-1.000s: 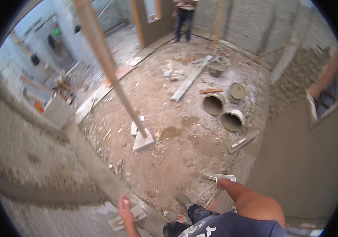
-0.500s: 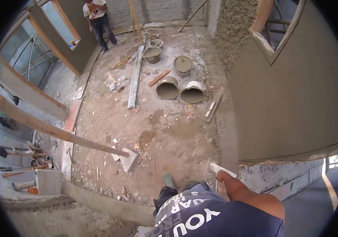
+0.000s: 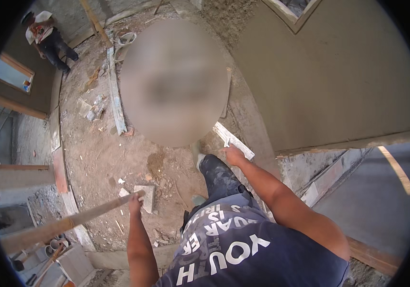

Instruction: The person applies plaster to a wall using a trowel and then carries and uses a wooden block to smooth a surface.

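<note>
My right hand is closed on the handle of a long, pale plastering float, held low beside the plastered wall. To the left, my left hand grips a wooden pole close to its far end. The pole slants in from the lower left. Just beyond that hand, a pale broken slab lies on the dirt floor. My legs are in a stride on the dirt between the two hands.
A blurred oval hides the floor ahead. A long weathered plank lies left of it. Another person stands at the far left by an upright pole. Rubble is scattered about. A low block ledge runs at right.
My left hand has come into view and taken hold of the pole. My right hand and the float have moved forward and left. The view has turned, and a blurred oval now covers the buckets.
</note>
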{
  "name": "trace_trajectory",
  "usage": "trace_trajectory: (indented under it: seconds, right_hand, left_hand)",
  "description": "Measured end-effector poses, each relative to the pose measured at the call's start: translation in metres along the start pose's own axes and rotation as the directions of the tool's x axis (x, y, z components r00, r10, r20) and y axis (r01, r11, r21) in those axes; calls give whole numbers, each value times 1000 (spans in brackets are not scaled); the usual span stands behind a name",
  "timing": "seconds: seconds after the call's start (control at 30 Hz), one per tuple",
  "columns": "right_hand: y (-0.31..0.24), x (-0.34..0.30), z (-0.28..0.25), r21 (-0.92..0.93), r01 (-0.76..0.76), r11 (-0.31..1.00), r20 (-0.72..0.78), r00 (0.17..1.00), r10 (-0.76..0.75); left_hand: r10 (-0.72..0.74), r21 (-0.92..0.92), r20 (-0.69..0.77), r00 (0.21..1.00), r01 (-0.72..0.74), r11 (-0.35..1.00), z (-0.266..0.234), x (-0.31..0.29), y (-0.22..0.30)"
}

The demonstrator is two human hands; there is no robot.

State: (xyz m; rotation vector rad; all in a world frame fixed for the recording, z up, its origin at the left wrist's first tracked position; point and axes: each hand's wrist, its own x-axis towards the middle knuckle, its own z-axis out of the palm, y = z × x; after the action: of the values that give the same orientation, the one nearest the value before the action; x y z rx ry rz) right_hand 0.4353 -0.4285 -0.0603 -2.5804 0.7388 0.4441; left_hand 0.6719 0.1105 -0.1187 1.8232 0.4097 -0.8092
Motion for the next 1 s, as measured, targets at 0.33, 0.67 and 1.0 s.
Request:
trace_trajectory:
  seconds: [0.33,0.67,1.0]
  right_hand:
    - [25,355,1,17,-432,902,83,899,430]
    - [128,747,16,-186,-354,917,8,932,361]
    - [178,794,50,-244,-81,967,98,989,107]
  left_hand:
    - [277,538,192,942,-337,773,165,229,250]
    - [458,737,462,759,-616,277,367,561,366]
    - [117,880,466,877,-446,-164,465,720,427]
